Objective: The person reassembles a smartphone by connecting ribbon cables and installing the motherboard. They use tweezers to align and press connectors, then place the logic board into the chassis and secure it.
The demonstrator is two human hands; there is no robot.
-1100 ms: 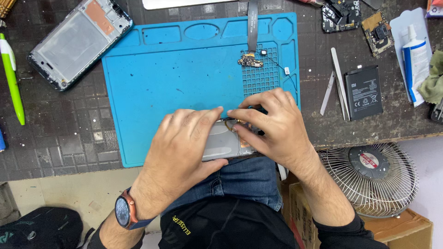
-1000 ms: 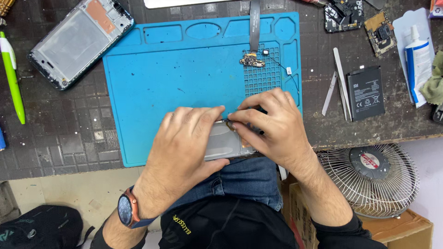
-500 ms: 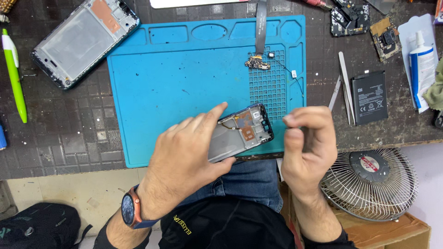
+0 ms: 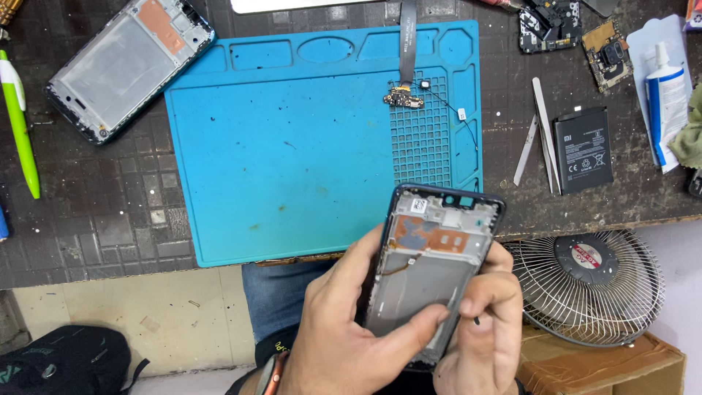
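Now phone frame (image 4: 431,271) lifted upright — both hands, off mat (image 4: 292,146)

Phone frame's (image 4: 431,271) lower end behind hands (image 4: 409,336)

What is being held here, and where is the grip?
Both hands hold the opened phone frame: left hand at its lower left side, right hand at its lower right edge.

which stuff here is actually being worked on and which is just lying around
In hand: opened phone frame, held by left hand and right hand.

Lying about: second phone frame, battery, tweezers, flex cable, fan, green pen.
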